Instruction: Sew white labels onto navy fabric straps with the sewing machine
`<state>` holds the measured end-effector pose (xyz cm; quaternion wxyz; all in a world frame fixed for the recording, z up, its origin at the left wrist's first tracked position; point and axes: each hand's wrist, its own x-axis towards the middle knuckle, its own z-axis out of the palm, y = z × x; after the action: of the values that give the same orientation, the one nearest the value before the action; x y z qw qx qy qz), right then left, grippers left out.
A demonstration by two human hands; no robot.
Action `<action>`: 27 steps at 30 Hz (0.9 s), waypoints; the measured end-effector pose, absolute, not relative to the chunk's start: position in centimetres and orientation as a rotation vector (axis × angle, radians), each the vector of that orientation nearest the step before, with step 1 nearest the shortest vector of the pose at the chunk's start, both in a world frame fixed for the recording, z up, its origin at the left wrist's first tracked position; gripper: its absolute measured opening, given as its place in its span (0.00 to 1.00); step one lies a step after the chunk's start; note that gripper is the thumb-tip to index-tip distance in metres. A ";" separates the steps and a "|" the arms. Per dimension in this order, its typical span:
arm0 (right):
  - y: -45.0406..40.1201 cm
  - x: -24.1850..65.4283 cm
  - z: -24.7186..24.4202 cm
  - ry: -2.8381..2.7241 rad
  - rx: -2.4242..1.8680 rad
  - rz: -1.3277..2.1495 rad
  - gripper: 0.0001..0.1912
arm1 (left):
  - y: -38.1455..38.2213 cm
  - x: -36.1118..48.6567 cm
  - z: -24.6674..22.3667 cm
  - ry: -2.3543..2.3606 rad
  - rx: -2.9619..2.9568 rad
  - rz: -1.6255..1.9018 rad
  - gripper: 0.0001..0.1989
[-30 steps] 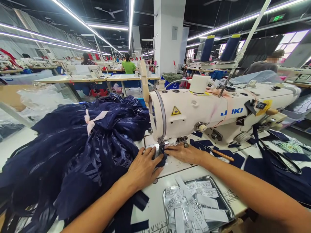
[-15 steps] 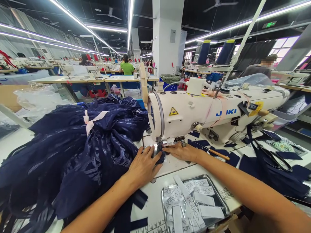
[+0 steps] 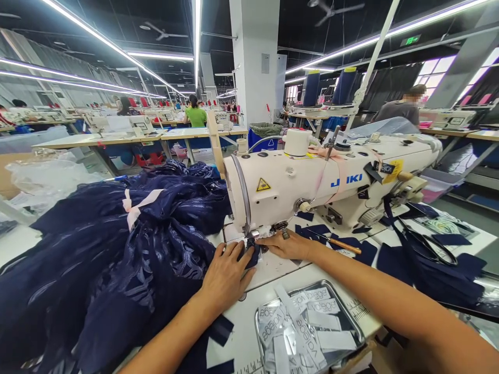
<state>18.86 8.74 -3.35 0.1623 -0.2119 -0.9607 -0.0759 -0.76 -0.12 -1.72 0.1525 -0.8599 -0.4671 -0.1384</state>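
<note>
My left hand (image 3: 227, 274) lies flat with fingers spread on the bed of the white sewing machine (image 3: 268, 192). Its index fingertip presses a small navy fabric piece (image 3: 254, 254) beside the needle area. From the other side comes my right hand (image 3: 286, 245), fingers drawn together, tips at the fabric's edge by the presser foot (image 3: 253, 234). What exactly lies between those fingertips is partly hidden. A large heap of navy lace garments (image 3: 156, 259), tied with a pale pink strip (image 3: 136, 208), lies left of the machine.
A metal tray (image 3: 353, 324) of white printed labels (image 3: 306, 332) sits in front of the machine. On the right are a wooden-handled tool (image 3: 345, 245), black scissors (image 3: 429, 246) and navy scraps (image 3: 452, 239). Thread cones (image 3: 343, 87) stand behind; people work farther back.
The whole view has shifted slightly, so the scene sits farther left. Both hands stay at the needle area, with the navy fabric still under the left fingers.
</note>
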 end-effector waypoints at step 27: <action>5.1 18.8 -1.8 -2.792 -0.613 -0.187 0.17 | 0.1 -2.2 -2.4 -1.185 -2.649 -0.473 0.23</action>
<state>18.78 5.11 -1.76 0.1379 -0.2118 -0.9654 -0.0647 -2.22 0.06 -2.41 0.1005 -0.8964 -0.4009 -0.1599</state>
